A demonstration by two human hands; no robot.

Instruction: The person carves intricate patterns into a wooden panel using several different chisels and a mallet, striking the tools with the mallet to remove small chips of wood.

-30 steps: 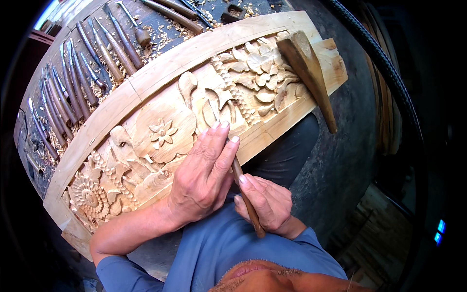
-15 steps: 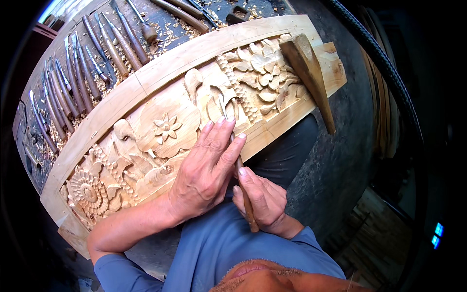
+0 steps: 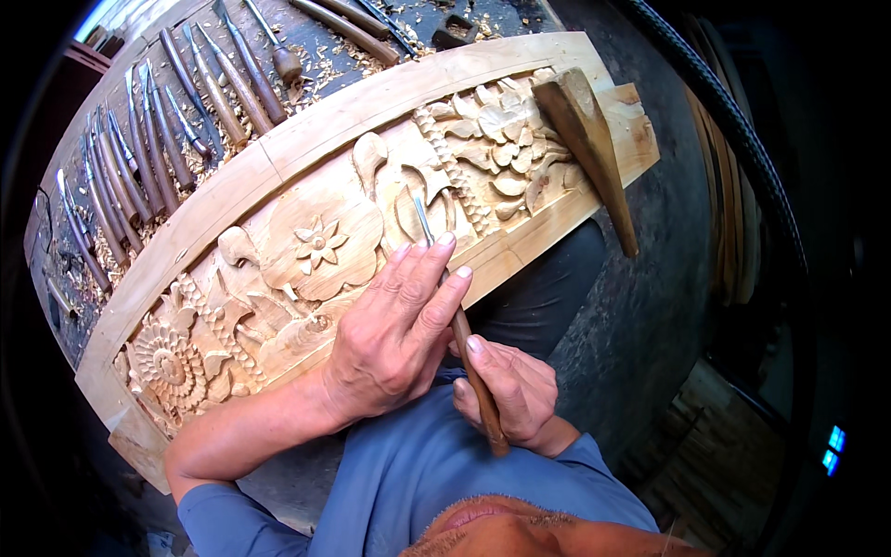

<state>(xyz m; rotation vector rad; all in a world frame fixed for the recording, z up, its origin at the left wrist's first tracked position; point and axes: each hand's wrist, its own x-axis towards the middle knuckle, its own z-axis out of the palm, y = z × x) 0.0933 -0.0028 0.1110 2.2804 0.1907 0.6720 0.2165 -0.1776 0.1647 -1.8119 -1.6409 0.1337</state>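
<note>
A pale wooden panel [image 3: 316,223] carved with flowers, leaves and beaded bands lies aslant before me. My right hand [image 3: 510,388] is closed round the brown wooden handle of a carving chisel [image 3: 481,390]. Its thin metal blade points up and left, with the tip at a carved leaf right of the panel's middle. My left hand [image 3: 394,325] rests across the panel's near edge, fingers pressed together over the chisel's shank, its thumb along the shaft. The left palm hides part of the shank. On the panel's right end lies a wooden mallet [image 3: 589,148], its tapered end jutting past the near edge.
Several carving chisels [image 3: 232,88] with wooden handles lie in a row on the dark workbench [image 3: 348,93] beyond the panel, among wood shavings [image 3: 320,70]. A thick black cable [image 3: 742,130] arcs down at the right. Wooden boards [image 3: 729,204] stand behind it.
The chisel has drawn back a little toward me, and its tip has shifted slightly left. Both hands moved slightly down with it. The mallet stays on the panel.
</note>
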